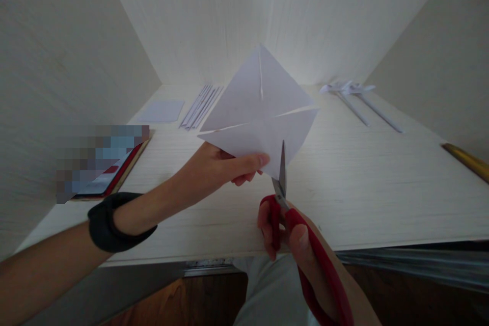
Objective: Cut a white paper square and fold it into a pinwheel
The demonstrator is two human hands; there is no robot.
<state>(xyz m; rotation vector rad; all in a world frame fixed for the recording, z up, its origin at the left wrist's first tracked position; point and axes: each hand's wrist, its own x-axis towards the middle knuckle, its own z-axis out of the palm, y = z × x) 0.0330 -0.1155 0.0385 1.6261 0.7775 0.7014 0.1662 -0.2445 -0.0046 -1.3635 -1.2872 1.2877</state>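
A square sheet of white paper [263, 112] is held up above the table, turned so one corner points toward me. Slits run inward from its top, left and right corners and stop short of the middle. My left hand [239, 165] pinches the lower left edge, thumb on top and fingers beneath. In my right hand [294, 239] are red-handled scissors [281, 183], thumb and fingers through the loops. Their blades are parted around the near corner, one above the paper and the other partly hidden below.
On the white table [214, 224], several rolled paper sticks [201, 107] lie left of a flat paper piece's [162, 110] right side. Two paper pinwheels [347, 87] with stick handles rest at the back right. A framed item [122, 173], partly blurred, leans left; a golden object [466, 160] lies right.
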